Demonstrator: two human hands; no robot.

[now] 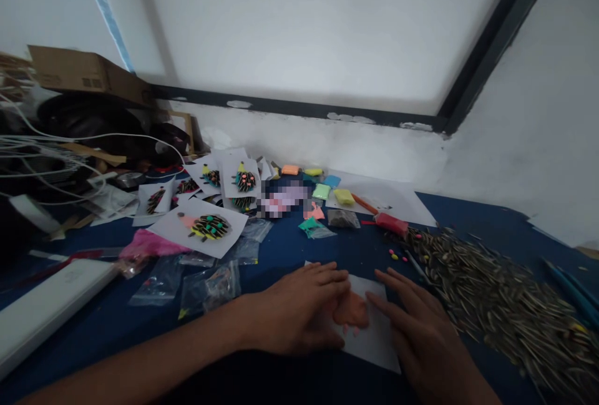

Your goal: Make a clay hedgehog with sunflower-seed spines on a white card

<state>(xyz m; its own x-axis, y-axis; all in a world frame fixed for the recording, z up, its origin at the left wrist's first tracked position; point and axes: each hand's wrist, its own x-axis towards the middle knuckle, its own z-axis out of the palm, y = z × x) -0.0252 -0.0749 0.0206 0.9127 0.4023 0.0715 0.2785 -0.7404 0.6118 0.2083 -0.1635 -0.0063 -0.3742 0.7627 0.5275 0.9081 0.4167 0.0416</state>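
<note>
A white sheet of paper point(372, 347) lies in front of me on the blue table. Pressed flat on it is a rounded patch of orange clay point(352, 311), with small pink bits point(350, 331) at its lower edge. My left hand point(304, 308) rests over the left part of the sheet, fingers stretched out and partly covering the clay's left side. My right hand point(421, 324) is spread at the sheet's right edge, one fingertip close to the clay; whether it touches I cannot tell. Neither hand grips anything.
Sunflower seeds point(496, 286) are heaped at right. Behind stand clay packets, such as a yellow one point(344, 197) and a red one point(392, 225). Finished hedgehog pictures point(208, 227), plastic bags point(210, 286) and a long white box point(51, 305) lie left. Cables and a cardboard box point(88, 74) sit further back.
</note>
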